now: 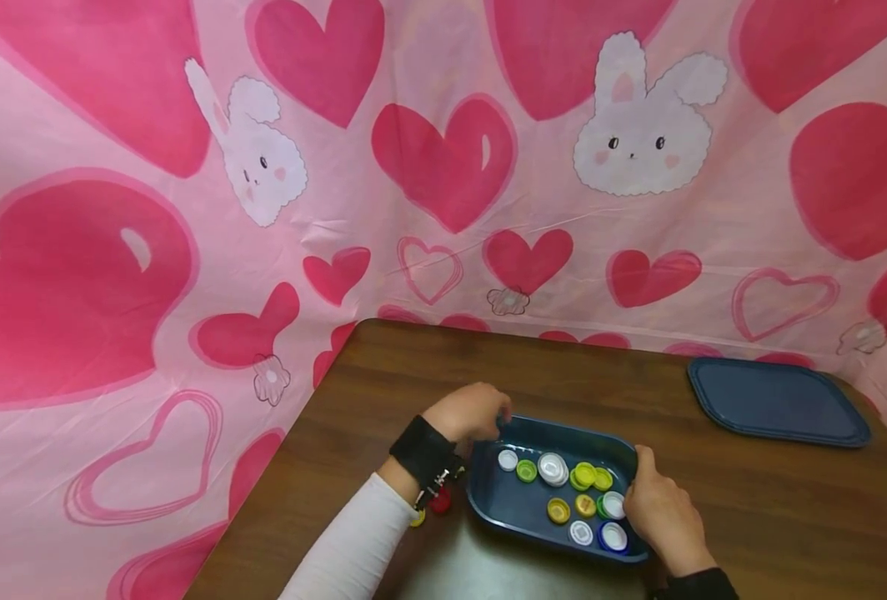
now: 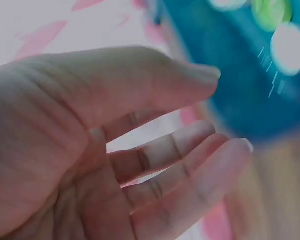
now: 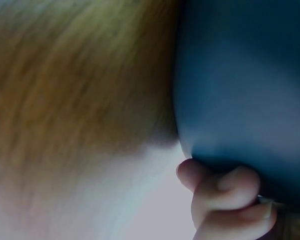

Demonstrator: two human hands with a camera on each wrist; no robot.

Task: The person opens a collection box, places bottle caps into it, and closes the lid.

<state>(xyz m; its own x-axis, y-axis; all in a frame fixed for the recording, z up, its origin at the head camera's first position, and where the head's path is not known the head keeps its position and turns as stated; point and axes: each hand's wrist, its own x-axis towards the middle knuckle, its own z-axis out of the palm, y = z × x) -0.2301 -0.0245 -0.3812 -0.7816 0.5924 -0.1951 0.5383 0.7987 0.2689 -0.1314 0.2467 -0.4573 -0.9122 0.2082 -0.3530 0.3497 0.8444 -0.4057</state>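
Observation:
A dark blue tray [image 1: 500, 507] sits on the brown table near its front edge. It holds several bottle caps, among them a white cap [image 1: 553, 468], a green cap [image 1: 527, 471] and a yellow cap [image 1: 558, 510]. My right hand [image 1: 658, 505] grips the tray's right rim. In the right wrist view its curled fingers [image 3: 225, 197] hook under the tray wall [image 3: 240, 75]. My left hand [image 1: 472, 412] hovers at the tray's far left corner. The left wrist view shows its fingers [image 2: 185, 150] loosely spread and holding nothing, with the blurred tray [image 2: 240, 80] just beyond.
A flat dark blue lid [image 1: 778, 402] lies at the table's back right. A red cap [image 1: 439, 501] and a yellow cap [image 1: 418, 518] lie on the table [image 1: 413, 375] under my left wrist. A pink heart-and-bunny cloth [image 1: 443, 167] walls off the back and left.

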